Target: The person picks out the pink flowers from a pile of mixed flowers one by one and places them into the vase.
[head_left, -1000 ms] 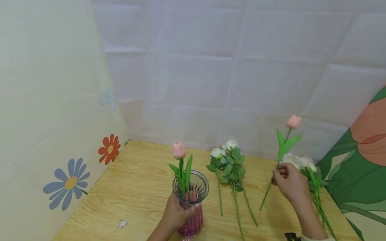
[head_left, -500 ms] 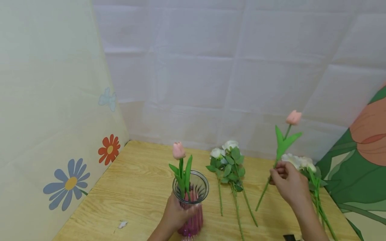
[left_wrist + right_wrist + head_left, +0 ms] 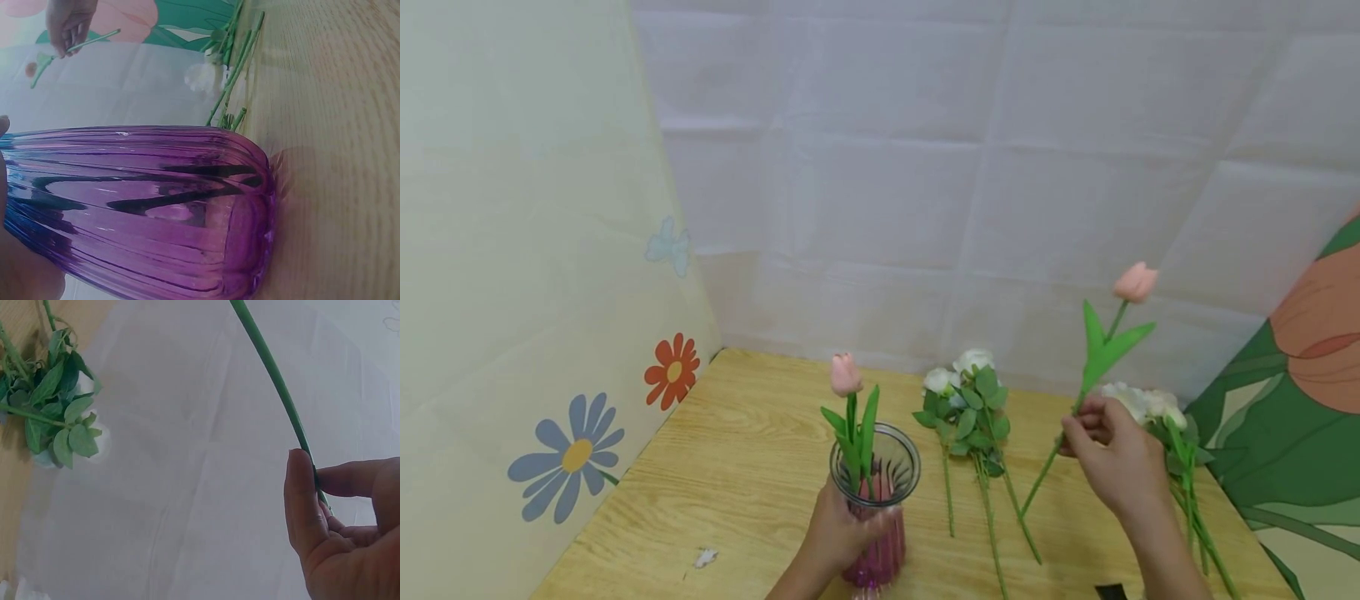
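Head: left hand, fingers grasping vase on bench, one tulip standing in it; right hand, fingers pinching second tulip by its stem, tilted, bloom up, right of white roses | Left wrist: vase foot against bench, right hand beyond | Right wrist: stem pinched between fingers, roses well apart.

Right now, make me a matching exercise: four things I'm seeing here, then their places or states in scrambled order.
1. Purple vase
2. Raised pink tulip
3. Middle white flower bunch
4. Red flower

A. Pinched by the right hand
B. Printed on the cream backdrop
C. Held by the left hand
D. Lying on the table

Pairs: 1-C, 2-A, 3-D, 4-B
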